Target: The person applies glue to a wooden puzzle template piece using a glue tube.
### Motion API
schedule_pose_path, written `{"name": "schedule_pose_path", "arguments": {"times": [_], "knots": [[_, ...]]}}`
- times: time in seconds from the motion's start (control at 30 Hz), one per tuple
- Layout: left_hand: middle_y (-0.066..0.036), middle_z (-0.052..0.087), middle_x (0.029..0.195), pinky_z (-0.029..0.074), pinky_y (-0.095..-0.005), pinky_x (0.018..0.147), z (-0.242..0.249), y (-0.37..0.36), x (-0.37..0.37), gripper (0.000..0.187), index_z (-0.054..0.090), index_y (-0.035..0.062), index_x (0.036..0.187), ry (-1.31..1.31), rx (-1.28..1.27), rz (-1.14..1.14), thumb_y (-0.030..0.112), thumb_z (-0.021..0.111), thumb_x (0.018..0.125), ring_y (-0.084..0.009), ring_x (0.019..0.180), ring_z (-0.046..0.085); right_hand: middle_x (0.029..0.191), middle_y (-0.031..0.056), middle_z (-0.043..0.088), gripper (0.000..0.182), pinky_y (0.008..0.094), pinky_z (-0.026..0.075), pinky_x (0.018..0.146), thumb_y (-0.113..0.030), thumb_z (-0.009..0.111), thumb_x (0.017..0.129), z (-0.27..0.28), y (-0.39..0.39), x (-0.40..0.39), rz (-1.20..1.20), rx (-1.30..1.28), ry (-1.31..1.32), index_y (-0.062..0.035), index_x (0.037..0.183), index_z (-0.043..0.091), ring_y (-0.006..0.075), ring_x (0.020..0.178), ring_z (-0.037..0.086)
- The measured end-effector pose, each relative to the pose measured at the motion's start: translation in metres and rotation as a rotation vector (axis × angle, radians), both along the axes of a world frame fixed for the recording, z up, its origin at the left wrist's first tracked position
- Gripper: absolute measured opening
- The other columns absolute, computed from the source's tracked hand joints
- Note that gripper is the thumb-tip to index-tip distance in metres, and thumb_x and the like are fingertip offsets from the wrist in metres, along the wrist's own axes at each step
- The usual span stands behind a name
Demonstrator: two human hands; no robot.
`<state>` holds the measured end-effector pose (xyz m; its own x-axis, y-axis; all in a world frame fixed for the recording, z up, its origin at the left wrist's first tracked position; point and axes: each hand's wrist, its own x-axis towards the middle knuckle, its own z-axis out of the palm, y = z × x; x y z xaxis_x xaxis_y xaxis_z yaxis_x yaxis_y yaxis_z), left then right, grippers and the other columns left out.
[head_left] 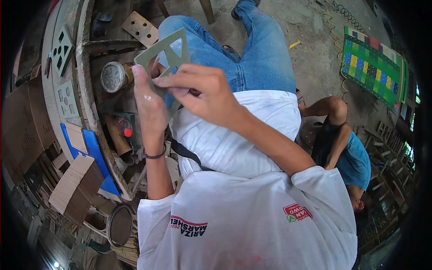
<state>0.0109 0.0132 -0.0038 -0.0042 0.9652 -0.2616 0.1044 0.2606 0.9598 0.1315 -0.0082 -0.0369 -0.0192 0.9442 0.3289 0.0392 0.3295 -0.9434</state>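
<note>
A flat grey-green board with cut-out shapes (152, 51) is held up over my lap, tilted. My left hand (150, 103) grips its near side, the thumb along the edge and the other fingers largely hidden behind it. My right hand (204, 90) is closed in a pinch, with its fingertips against the face of the board. Something small and dark shows between those fingers, but I cannot make out what it is.
On the bench at left lie a similar cut-out board (65, 36), a blue sheet (102, 163) and a cardboard piece (76, 184). Below stand a paint can (112, 77) and a red-capped bottle (128, 132). Another person (353, 157) crouches at right, near colourful panels (371, 67).
</note>
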Motion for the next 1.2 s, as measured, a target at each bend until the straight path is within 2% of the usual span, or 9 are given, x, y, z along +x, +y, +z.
{"name": "schedule_pose_path", "arguments": {"times": [0.27, 0.43, 0.5, 0.6, 0.93, 1.0, 1.03, 1.13, 1.2], "knots": [[-0.010, 0.059, 0.104, 0.043, -0.0317, 0.088, -0.010, 0.001, 0.004, 0.064, 0.052, -0.0055, 0.124, 0.093, 0.064, -0.008, 0.044, 0.016, 0.105, -0.0174, 0.094, 0.053, 0.079, 0.0100, 0.068, 0.024, 0.0256, 0.048, 0.060, 0.006, 0.065, 0.078, 0.001, -0.001, 0.003, -0.018, -0.118, 0.085, -0.0032, 0.099, 0.073, 0.0143, 0.065, 0.061], [-0.014, 0.062, 0.103, 0.043, -0.0351, 0.087, 0.001, 0.010, 0.009, 0.060, 0.053, -0.0062, 0.123, 0.289, 0.076, -0.075, 0.039, 0.018, 0.105, -0.0223, 0.093, 0.055, 0.086, 0.0100, 0.071, 0.021, 0.0243, 0.049, 0.062, 0.004, 0.065, 0.080, 0.000, 0.006, 0.001, -0.106, -0.178, 0.064, -0.0013, 0.100, 0.072, 0.0107, 0.070, 0.063], [-0.018, 0.062, 0.104, 0.043, -0.0365, 0.087, -0.004, 0.008, 0.008, 0.059, 0.053, -0.0064, 0.124, 0.298, 0.093, -0.051, 0.038, 0.018, 0.105, -0.0258, 0.093, 0.057, 0.081, 0.0160, 0.069, 0.019, 0.0290, 0.052, 0.063, 0.003, 0.063, 0.078, 0.008, -0.001, 0.000, -0.057, -0.253, 0.187, -0.0006, 0.094, 0.072, 0.0229, 0.067, 0.067], [-0.019, 0.062, 0.105, 0.043, -0.0377, 0.087, 0.002, 0.008, 0.018, 0.059, 0.053, -0.0066, 0.123, 0.260, 0.097, -0.029, 0.037, 0.019, 0.105, -0.0271, 0.094, 0.058, 0.082, 0.0163, 0.069, 0.020, 0.0295, 0.052, 0.063, 0.003, 0.064, 0.077, -0.011, 0.008, -0.004, -0.160, -0.191, 0.213, 0.0006, 0.095, 0.072, 0.0244, 0.068, 0.067], [-0.019, 0.061, 0.092, 0.043, -0.0403, 0.081, -0.003, 0.015, 0.015, 0.058, 0.054, -0.0068, 0.120, 0.416, 0.093, -0.006, 0.036, 0.020, 0.104, -0.0277, 0.084, 0.055, 0.079, 0.0153, 0.068, 0.021, 0.0334, 0.051, 0.061, 0.003, 0.064, 0.076, -0.013, 0.012, 0.005, -0.145, -0.092, 0.042, -0.0021, 0.096, 0.072, 0.0264, 0.066, 0.065], [-0.017, 0.059, 0.082, 0.043, -0.0400, 0.074, -0.005, 0.014, 0.013, 0.058, 0.055, -0.0066, 0.120, 0.454, 0.093, -0.029, 0.037, 0.020, 0.104, -0.0255, 0.076, 0.054, 0.081, 0.0121, 0.068, 0.026, 0.0264, 0.049, 0.061, 0.006, 0.062, 0.079, -0.008, 0.008, 0.008, -0.043, -0.093, 0.046, -0.0027, 0.101, 0.072, 0.0162, 0.067, 0.063], [-0.017, 0.059, 0.082, 0.043, -0.0400, 0.074, -0.004, 0.016, 0.014, 0.058, 0.055, -0.0066, 0.120, 0.453, 0.096, -0.029, 0.037, 0.020, 0.104, -0.0255, 0.076, 0.054, 0.081, 0.0121, 0.068, 0.026, 0.0264, 0.049, 0.061, 0.006, 0.062, 0.079, -0.015, 0.013, 0.012, -0.044, -0.090, 0.045, -0.0027, 0.101, 0.072, 0.0162, 0.067, 0.063], [-0.012, 0.056, 0.073, 0.043, -0.0366, 0.068, -0.001, 0.021, 0.015, 0.060, 0.056, -0.0047, 0.121, 0.449, 0.045, -0.072, 0.040, 0.020, 0.103, -0.0212, 0.069, 0.052, 0.077, 0.0111, 0.065, 0.029, 0.0274, 0.049, 0.060, 0.006, 0.063, 0.077, -0.033, 0.025, 0.021, -0.041, 0.019, -0.058, -0.0036, 0.103, 0.072, 0.0171, 0.063, 0.062], [-0.009, 0.054, 0.069, 0.042, -0.0326, 0.064, -0.003, 0.026, 0.010, 0.061, 0.058, -0.0025, 0.122, 0.307, -0.007, -0.085, 0.040, 0.019, 0.103, -0.0173, 0.065, 0.051, 0.079, 0.0101, 0.064, 0.029, 0.0350, 0.051, 0.059, 0.001, 0.068, 0.073, -0.033, 0.025, 0.021, -0.047, 0.086, -0.197, -0.0068, 0.101, 0.072, 0.0266, 0.066, 0.064]]}}
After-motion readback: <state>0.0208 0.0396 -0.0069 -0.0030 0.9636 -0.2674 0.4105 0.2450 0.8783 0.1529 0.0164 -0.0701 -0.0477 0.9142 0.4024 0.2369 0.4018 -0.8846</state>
